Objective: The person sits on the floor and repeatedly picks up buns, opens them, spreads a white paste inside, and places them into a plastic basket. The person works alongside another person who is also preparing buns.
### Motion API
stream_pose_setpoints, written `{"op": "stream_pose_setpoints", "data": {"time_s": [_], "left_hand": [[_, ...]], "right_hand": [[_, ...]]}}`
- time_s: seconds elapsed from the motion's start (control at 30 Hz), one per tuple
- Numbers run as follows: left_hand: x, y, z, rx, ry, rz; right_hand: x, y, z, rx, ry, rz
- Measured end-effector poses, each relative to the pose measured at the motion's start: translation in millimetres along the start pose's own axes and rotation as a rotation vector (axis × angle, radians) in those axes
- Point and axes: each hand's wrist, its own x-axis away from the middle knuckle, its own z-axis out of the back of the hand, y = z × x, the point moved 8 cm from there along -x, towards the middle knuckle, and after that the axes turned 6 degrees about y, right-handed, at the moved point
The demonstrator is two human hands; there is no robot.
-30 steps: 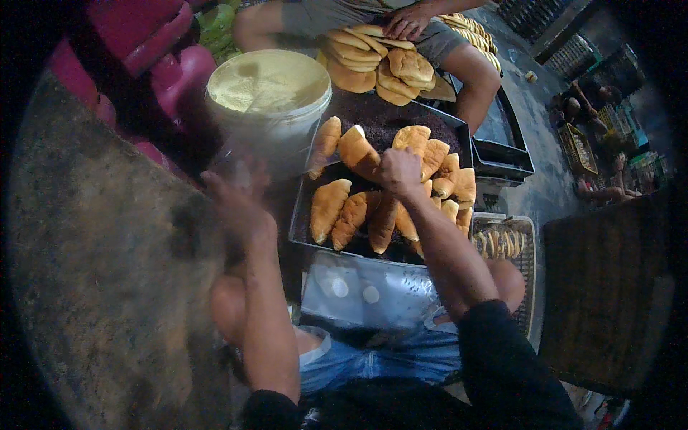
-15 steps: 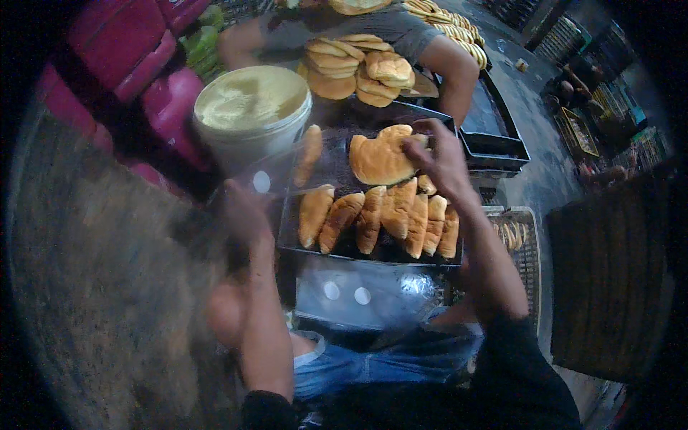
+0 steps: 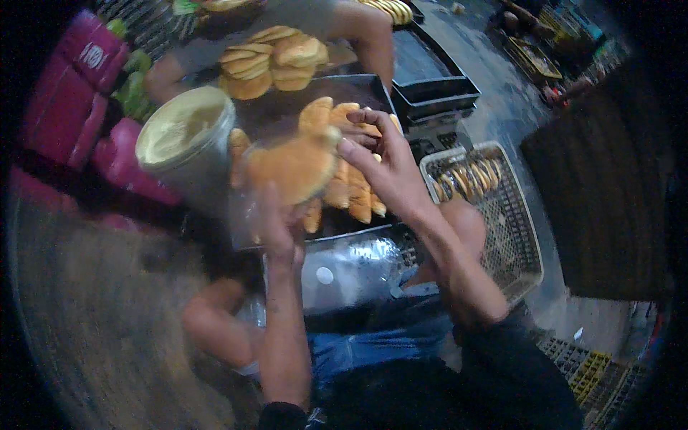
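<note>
A flat golden bread roll, blurred by motion, is held over the left part of a dark baking tray. My left hand is at its lower side, fingers closed on a clear plastic bag; the film is faint, and I cannot tell how much of the bread is inside. The thumb and curled fingers of my right hand pinch the bread's right end, with the index finger stretched out above. Several long browned rolls lie in the tray, partly hidden by my hands.
A white tub of pale yellow spread stands left of the tray. Stacked flat breads lie beyond, near another person's arm. At the right is a plastic crate holding breads. A clear plastic sheet lies before me.
The bread has moved left and nearer, from the tray to my left hand. Both hands have come together. My view has turned, so the tray and tub appear farther left, and more of the crate shows.
</note>
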Motion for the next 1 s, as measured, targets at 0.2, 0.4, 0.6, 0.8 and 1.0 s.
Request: {"op": "stream_pose_setpoints", "data": {"time_s": [0.2, 0.4, 0.6, 0.8, 1.0], "left_hand": [[-11.1, -14.0, -45.7, 0.264, -0.084, 0.184], [29.6, -66.9, -163.9, -0.365, -0.343, 0.145], [89.9, -95.9, -15.5, -1.571, -0.764, 0.485], [111.1, -116.8, 66.6, -1.654, -0.898, 0.419], [125.3, -71.0, 23.5, -1.12, -0.675, 0.572]], "right_hand": [[42.4, -67.6, 26.0, 0.758, 0.139, 0.817], [19.5, -13.8, 150.4, 1.264, 0.074, 0.495], [101.6, 192.4, 332.0, 1.321, 0.154, -0.375], [120.6, 340.8, 384.4, 1.009, -0.048, -0.917], [16.2, 75.5, 228.1, 0.735, -0.305, 0.002]]}}
